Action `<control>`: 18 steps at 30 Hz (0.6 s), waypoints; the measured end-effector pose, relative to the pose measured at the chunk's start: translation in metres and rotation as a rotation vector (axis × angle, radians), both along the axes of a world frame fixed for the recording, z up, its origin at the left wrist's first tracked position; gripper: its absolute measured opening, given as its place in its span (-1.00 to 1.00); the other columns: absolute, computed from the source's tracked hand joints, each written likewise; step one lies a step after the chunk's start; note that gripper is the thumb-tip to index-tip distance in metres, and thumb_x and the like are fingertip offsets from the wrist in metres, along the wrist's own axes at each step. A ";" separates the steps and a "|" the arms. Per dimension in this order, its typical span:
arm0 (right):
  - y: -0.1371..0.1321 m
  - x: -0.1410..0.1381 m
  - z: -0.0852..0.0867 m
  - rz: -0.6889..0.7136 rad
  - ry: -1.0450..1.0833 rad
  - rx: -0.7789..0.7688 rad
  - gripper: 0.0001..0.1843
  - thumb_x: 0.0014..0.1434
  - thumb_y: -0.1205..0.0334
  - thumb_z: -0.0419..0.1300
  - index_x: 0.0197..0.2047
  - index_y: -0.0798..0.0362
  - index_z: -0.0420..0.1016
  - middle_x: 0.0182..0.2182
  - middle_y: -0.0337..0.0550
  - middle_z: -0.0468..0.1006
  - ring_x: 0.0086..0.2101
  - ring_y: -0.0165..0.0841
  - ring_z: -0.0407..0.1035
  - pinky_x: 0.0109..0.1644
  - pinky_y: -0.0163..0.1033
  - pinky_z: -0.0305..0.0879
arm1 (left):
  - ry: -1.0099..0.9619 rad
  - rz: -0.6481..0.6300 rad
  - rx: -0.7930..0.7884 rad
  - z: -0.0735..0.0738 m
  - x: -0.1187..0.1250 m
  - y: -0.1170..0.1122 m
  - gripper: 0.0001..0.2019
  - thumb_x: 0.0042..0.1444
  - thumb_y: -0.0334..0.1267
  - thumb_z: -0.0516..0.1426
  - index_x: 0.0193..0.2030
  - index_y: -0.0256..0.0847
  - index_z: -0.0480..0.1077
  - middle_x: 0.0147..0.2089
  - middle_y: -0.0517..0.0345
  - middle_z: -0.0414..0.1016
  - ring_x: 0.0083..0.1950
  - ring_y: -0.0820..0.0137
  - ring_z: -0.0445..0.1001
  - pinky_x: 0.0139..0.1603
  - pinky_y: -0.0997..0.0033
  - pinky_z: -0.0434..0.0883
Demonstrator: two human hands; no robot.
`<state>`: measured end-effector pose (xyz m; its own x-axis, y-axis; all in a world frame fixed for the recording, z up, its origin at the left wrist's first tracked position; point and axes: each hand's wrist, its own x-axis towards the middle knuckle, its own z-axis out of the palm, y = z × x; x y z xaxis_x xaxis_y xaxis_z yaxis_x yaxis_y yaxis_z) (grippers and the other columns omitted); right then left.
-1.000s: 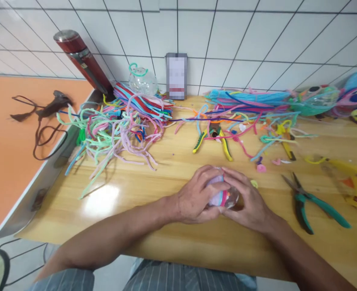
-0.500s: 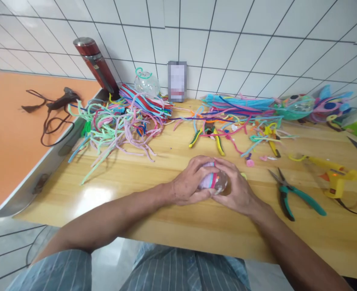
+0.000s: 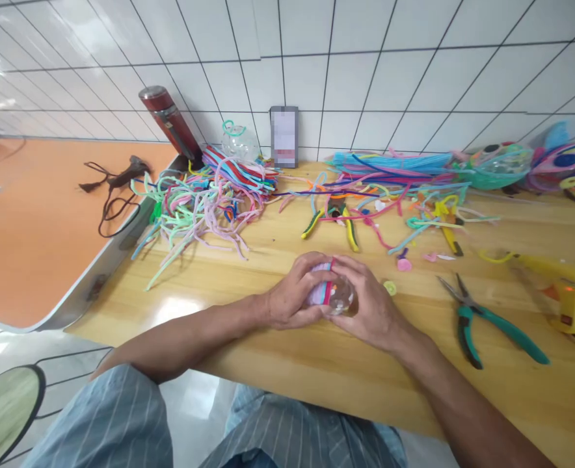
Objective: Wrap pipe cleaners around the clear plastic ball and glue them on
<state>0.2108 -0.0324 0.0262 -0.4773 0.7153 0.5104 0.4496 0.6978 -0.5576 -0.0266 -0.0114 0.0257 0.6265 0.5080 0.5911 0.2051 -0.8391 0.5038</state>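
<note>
Both my hands are wrapped round a clear plastic ball with lilac, blue and pink pipe cleaners banded about its left part. My left hand grips the banded side, thumb below and fingers over the top. From the right, my right hand curls round the clear side. Part of the ball is hidden by the fingers. Just right of that hand, a small yellow-green coil lies on the wooden table.
Tangled pipe cleaners lie at back left, beside a red flask. A phone leans on the wall. Yellow-handled pliers lie ahead; green-handled pliers and a yellow glue gun lie right. Decorated balls sit at back right.
The camera view has shifted a little. My hands keep their hold on the ball, and more of the yellow-green coil shows beside my right hand.
</note>
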 end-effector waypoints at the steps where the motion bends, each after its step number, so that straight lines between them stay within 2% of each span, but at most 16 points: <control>1: 0.000 0.000 0.000 0.000 0.002 0.007 -0.06 0.23 0.11 0.47 0.54 -0.12 0.13 0.38 0.17 0.42 0.36 0.09 0.40 0.33 0.31 0.52 | 0.001 -0.005 -0.004 -0.001 0.000 0.000 -0.39 0.42 -0.02 0.19 0.48 -0.13 0.13 0.40 -0.28 0.21 0.47 0.00 0.29 0.47 -0.18 0.42; 11: 0.006 0.002 -0.004 -0.024 0.006 0.077 -0.01 0.16 0.06 0.53 0.52 -0.11 0.16 0.34 0.16 0.47 0.32 0.09 0.44 0.31 0.30 0.54 | -0.037 -0.078 -0.126 0.002 -0.001 0.007 -0.43 0.40 -0.04 0.22 0.46 -0.10 0.23 0.54 -0.29 0.19 0.62 -0.02 0.20 0.57 -0.17 0.31; 18: 0.009 0.002 -0.009 -0.035 0.042 0.066 -0.02 0.10 0.06 0.56 0.47 -0.13 0.21 0.34 0.13 0.47 0.34 0.10 0.42 0.35 0.33 0.48 | -0.024 -0.079 -0.101 -0.001 -0.001 0.011 -0.42 0.40 -0.02 0.21 0.45 -0.13 0.21 0.48 -0.29 0.28 0.60 0.01 0.24 0.57 -0.20 0.31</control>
<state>0.2125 -0.0232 0.0167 -0.4298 0.6952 0.5762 0.4518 0.7181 -0.5293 -0.0273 -0.0004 0.0252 0.6533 0.5154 0.5546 0.1278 -0.7971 0.5902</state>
